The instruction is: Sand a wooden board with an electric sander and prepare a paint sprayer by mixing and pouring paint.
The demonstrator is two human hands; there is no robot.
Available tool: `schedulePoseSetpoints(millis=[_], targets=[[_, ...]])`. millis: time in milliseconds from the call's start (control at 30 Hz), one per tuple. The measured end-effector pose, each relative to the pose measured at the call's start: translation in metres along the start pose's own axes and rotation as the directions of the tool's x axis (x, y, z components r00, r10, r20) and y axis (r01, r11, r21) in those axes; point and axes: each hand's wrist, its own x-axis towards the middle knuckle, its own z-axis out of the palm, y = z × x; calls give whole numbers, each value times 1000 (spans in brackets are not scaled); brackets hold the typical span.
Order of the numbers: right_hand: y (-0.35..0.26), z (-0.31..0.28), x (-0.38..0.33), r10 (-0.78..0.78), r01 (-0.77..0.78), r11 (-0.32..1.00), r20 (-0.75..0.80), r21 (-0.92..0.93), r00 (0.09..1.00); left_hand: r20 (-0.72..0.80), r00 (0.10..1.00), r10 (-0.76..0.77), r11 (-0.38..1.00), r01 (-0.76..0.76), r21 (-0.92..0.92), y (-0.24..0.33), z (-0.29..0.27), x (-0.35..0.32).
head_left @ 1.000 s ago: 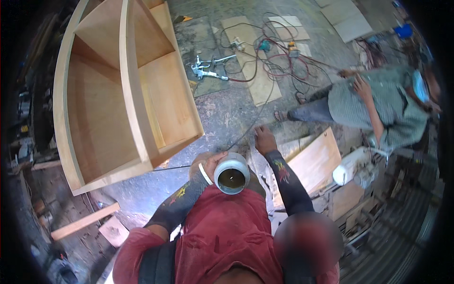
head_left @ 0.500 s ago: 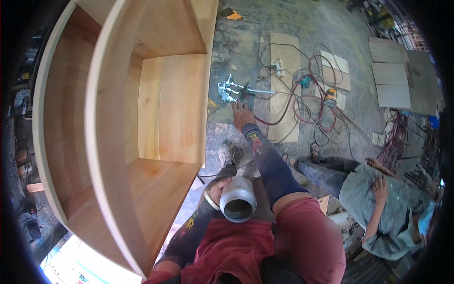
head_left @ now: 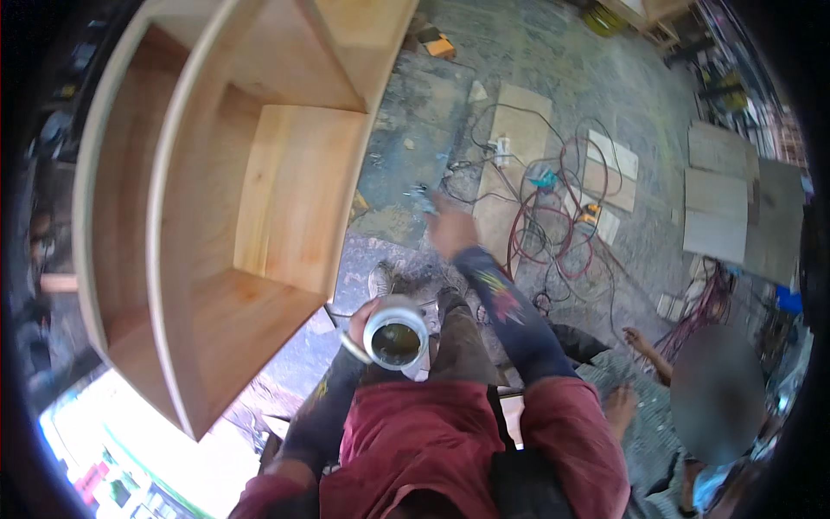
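Metal tin [head_left: 396, 342], round and open-topped with dark liquid inside, sits in the left hand [head_left: 361, 322], fingers wrapped around its side, close to the chest. Looks light but sloshy, so grip the wall and keep it level. Right hand [head_left: 450, 230] reaches out beyond the tin toward the cables [head_left: 553, 229], too blurred to tell open or closed. Left of the tin stands the wooden cabinet [head_left: 259, 199].

Since a second ago the view has swung, so the cabinet [head_left: 251, 199] now fills the upper left of the frame, the seated person [head_left: 692, 406] sits at lower right, and the right hand [head_left: 451, 229] has stretched out toward the cables [head_left: 553, 216] at centre.
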Motion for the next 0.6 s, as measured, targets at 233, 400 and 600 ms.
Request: schedulePoseSetpoints(millis=[233, 400, 600], targets=[[-33, -293, -190, 247, -7, 809, -328, 588, 912, 95, 954, 284, 907, -300, 296, -34, 104, 59], [-64, -388, -257, 111, 517, 311, -571, 798, 814, 274, 826, 493, 549, -540, 638, -47, 196, 87], [-41, -381, -273, -55, 678, 369, -713, 636, 699, 365, 927, 88, 954, -184, 238, -71, 294, 118]])
